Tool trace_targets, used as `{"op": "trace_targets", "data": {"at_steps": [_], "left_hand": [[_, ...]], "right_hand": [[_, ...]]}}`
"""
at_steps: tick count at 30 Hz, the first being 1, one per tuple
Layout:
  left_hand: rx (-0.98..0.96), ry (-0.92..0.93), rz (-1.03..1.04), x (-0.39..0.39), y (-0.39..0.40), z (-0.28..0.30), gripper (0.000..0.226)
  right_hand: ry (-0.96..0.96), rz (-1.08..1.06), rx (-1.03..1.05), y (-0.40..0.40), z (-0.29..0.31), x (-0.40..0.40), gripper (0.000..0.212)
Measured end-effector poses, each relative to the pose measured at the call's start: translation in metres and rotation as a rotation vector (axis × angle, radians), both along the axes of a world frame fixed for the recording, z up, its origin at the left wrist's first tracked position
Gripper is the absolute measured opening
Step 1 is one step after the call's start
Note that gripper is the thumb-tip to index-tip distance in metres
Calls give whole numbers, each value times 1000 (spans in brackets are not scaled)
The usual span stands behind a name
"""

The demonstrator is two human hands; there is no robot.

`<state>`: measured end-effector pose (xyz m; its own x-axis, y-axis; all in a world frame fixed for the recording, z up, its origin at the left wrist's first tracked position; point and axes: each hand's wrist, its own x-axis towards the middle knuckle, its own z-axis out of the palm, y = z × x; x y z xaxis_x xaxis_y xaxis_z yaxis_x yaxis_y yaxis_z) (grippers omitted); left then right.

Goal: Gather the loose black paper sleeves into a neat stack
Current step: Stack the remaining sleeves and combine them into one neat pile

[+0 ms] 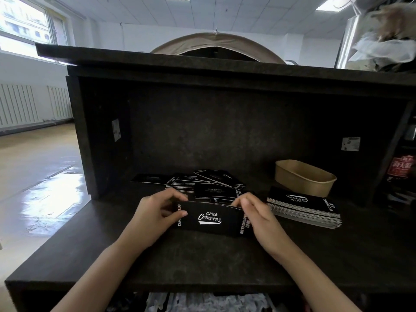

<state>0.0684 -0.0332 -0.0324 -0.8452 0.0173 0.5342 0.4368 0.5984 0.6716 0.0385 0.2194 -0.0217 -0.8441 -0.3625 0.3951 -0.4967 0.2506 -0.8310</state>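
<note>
Nearest: left hand (155,212) and right hand (256,216) both hold a small bundle of black paper sleeves (209,218) between them, low over the dark tabletop (202,262). Left hand grips the bundle's left end, thumb on the front face, fingers curled over the top edge. Right hand grips the right end, fingers curled over the top, thumb in front. Front sleeve: matte black, white script "Club Camping" with a swoosh under it; white block text "CAMPING CLUB" runs sideways at both ends, partly hidden by the fingers. Thin pale edges of more sleeves show along the top.

Right of the bundle, near the right hand: neat stack of sleeves (304,210) lying flat on the tabletop, many pale layered edges, top sleeve shows the same script upside down and "CAMPING CLUB" at its side.

Behind the hands: loose pile of sleeves (202,183), overlapped at mixed angles, some fanned; small white print, mostly too small to read.

Further right and back: brown paper bowl (304,176), oblong, upright.

Far right edge: red label with white Chinese characters (401,167), blurred. Back wall of the dark alcove carries two small pale stickers (350,144), text unreadable.
</note>
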Motion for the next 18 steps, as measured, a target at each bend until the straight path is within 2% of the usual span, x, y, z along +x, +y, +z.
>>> {"op": "trace_targets", "data": {"at_steps": [2,4,6,8,9,11,13,14,18], "left_hand": [[-106,11,-31,-2,7,-2,38],[-183,35,-47,-2,10,-4,43],[-179,42,-62,-1,8,-3,42],[-173,48,-65,0,3,-2,39],[-174,54,-52,1,0,-2,38],[-170,72,-3,2,-7,-2,36],[-156,66,50,2,-14,-3,36],[-150,58,71,3,-16,-3,36],[-125,37,63,4,-17,-4,36]], "right_hand": [[12,97,118,-6,-2,3,20],[70,89,231,-8,-4,1,8],[109,34,201,-8,-4,-1,10],[128,-107,127,-3,-5,-7,12],[125,-192,153,0,-6,-12,15],[55,-294,371,6,-8,-17,35],[22,-285,592,8,-11,-19,47],[32,-271,620,7,-11,-18,47],[13,-242,530,8,-7,-17,47]]}}
